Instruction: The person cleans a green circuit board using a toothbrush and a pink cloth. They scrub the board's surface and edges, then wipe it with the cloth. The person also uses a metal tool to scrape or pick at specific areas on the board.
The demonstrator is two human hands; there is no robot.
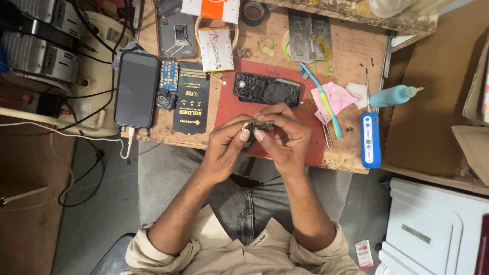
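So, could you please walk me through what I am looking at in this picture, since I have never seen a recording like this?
There is no machine here: a person wears a camera on the head, so the one picture looks straight down at their own arms and a small wooden workbench. The left hand and the right hand meet over a red mat and together pinch a small flat electronic part, probably a circuit board. Just beyond the hands lies an opened black phone body. To the left sit a dark smartphone with a cable plugged in and a black flat package. To the right lie a blue toothbrush, a pink cloth, a blue squeeze bottle and a blue handheld device.
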